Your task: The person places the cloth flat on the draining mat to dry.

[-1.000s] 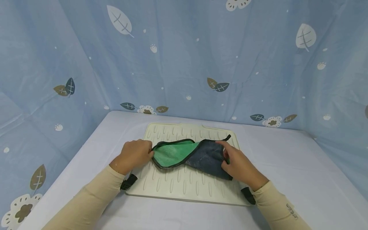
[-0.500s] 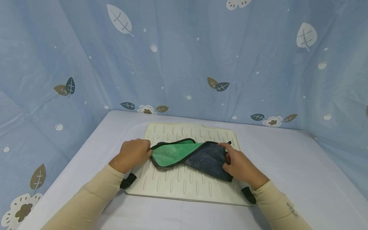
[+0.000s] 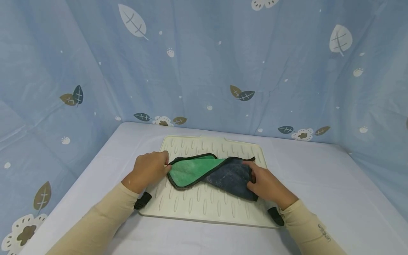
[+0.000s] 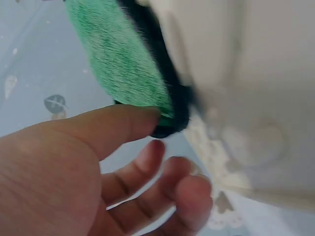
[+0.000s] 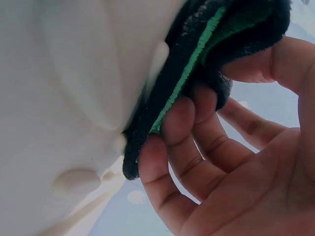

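Note:
A microfiber cloth point(image 3: 191, 171), green on one side and dark grey on the other with black edging, lies twisted across a cream ridged mat point(image 3: 204, 209). My left hand point(image 3: 151, 168) pinches its left corner; in the left wrist view the thumb presses the green pile point(image 4: 123, 64) near the black edge while the other fingers curl below. At the cloth's right end, my right hand point(image 3: 266, 180) grips the dark part point(image 3: 231, 177). The right wrist view has the cloth's folded edge point(image 5: 179, 83) between thumb and fingers, close against the mat.
The mat lies on a white-covered table point(image 3: 309, 184). Blue fabric point(image 3: 204, 71) printed with leaves and flowers hangs behind and at both sides. Black wrist straps point(image 3: 142, 200) show beside the mat's front corners, and beige sleeves point(image 3: 95, 219) cover both forearms.
My right hand has shifted slightly right and toward me with the cloth's right end, and the black corner there sits lower. My left hand has moved only slightly, still pinching the green corner.

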`<state>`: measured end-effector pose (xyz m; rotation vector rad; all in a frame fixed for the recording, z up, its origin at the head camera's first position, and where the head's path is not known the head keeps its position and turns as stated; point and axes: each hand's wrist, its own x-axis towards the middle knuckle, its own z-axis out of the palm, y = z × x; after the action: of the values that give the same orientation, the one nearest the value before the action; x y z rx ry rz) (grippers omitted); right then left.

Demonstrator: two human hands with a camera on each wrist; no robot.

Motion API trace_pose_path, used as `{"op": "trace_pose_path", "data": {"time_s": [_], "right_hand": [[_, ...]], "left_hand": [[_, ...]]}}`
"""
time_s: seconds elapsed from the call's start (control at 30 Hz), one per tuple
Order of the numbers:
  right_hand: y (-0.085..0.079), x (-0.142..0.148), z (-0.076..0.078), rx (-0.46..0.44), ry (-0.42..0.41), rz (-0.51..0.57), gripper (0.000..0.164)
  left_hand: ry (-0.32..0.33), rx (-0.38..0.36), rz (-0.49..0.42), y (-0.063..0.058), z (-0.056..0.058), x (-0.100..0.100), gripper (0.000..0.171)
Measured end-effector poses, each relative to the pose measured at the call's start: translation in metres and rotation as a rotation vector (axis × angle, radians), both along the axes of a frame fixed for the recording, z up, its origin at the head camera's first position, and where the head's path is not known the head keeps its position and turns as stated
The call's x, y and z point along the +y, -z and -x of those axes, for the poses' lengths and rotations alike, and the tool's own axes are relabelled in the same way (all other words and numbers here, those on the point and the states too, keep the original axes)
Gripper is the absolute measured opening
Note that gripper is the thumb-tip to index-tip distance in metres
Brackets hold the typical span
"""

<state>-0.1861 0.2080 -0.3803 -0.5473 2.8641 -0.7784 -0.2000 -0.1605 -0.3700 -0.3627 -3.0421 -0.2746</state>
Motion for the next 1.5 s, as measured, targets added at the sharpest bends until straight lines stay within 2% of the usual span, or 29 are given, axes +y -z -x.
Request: {"op": "trace_pose_path", "data": {"time_s": [0.13, 0.23, 0.47, 0.57, 0.73, 1.07, 1.27, 1.5], "right_hand": [[0.000, 0.000, 0.001, 0.011, 0.017, -0.014, 0.060], [0.001, 0.001, 0.001, 0.048, 0.019, -0.028, 0.054], [0.005, 0.001, 0.002, 0.087, 0.014, -0.052, 0.046], [0.005, 0.001, 0.001, 0.095, 0.015, -0.060, 0.045], [0.004, 0.000, 0.001, 0.109, 0.008, -0.067, 0.041], [0.000, 0.000, -0.001, 0.081, 0.022, -0.074, 0.036], [0.001, 0.000, -0.001, 0.099, 0.032, -0.078, 0.033], [0.000, -0.001, -0.002, 0.127, 0.037, -0.079, 0.030]], "left_hand": [[0.054, 0.087, -0.028, -0.006, -0.008, 0.009, 0.020], [0.113, 0.093, -0.031, -0.010, -0.014, 0.016, 0.022], [0.349, -0.009, -0.038, -0.008, -0.023, 0.026, 0.025], [0.408, -0.045, -0.038, -0.005, -0.025, 0.029, 0.027], [0.421, -0.060, -0.018, -0.002, -0.026, 0.030, 0.028], [0.444, -0.017, -0.016, 0.001, -0.026, 0.030, 0.017], [0.471, 0.054, -0.006, -0.002, -0.026, 0.028, 0.013], [0.426, 0.138, -0.073, -0.009, -0.022, 0.025, 0.012]]}}
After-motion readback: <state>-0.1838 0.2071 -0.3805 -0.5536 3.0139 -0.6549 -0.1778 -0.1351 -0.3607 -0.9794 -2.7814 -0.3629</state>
